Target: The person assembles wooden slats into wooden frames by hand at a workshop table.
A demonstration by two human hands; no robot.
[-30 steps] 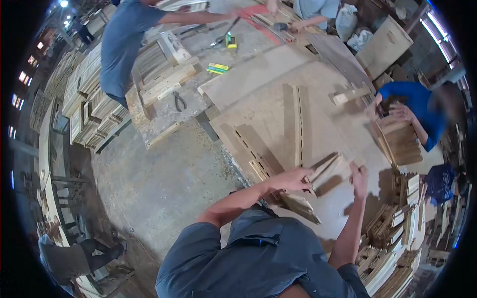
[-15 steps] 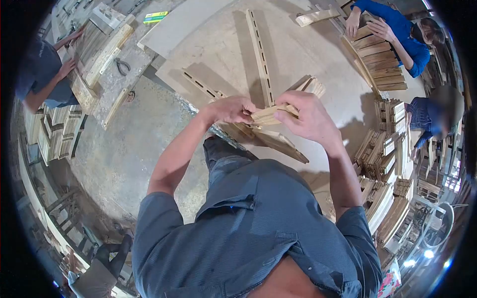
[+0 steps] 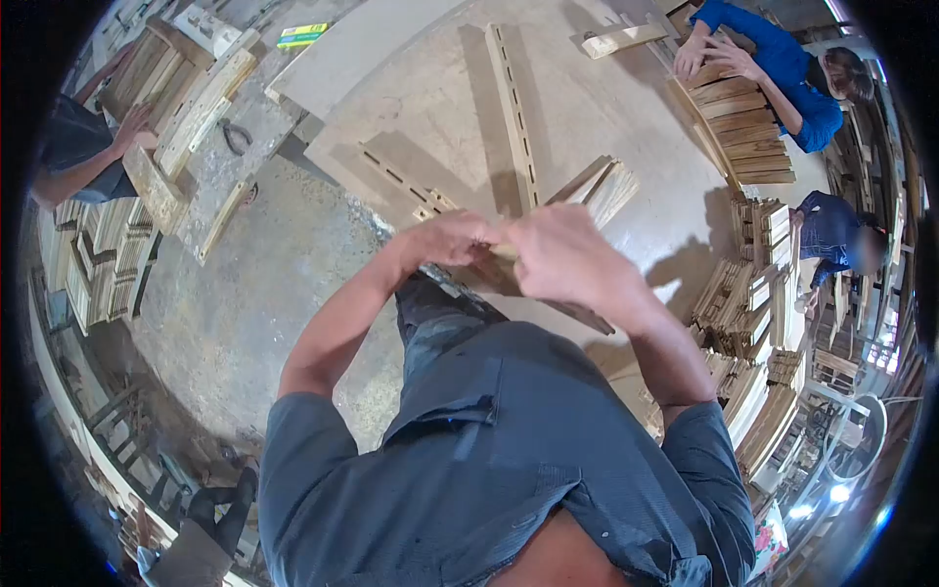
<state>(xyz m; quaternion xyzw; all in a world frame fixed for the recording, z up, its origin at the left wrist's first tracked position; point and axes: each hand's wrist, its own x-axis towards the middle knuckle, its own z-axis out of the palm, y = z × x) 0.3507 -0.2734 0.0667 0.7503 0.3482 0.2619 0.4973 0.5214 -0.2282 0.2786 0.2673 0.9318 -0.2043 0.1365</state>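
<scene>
My left hand (image 3: 450, 238) is closed at the near edge of the work table (image 3: 411, 88), its fingers around a wooden piece that is mostly hidden. Close against it, my right hand (image 3: 562, 249) is closed and slightly blurred, over the same wooden piece (image 3: 505, 251). Beyond my hands a long slotted wooden rail (image 3: 514, 112) points away across the table. A shorter slotted rail (image 3: 396, 174) lies to the left. Several wooden slats (image 3: 608, 191) rest together just past my right hand. Another slat (image 3: 584, 315) shows partly below my right wrist.
A co-worker in blue (image 3: 773, 59) handles a row of slats (image 3: 738, 122) at the upper right. Stacked wood (image 3: 734, 293) stands on the right. At the left, another person works by a bench (image 3: 259, 117) with pliers (image 3: 235, 137).
My hands have come closer together, and my right hand has moved left and down over the wooden piece, which is now mostly covered. The left co-worker's wooden frame has tilted.
</scene>
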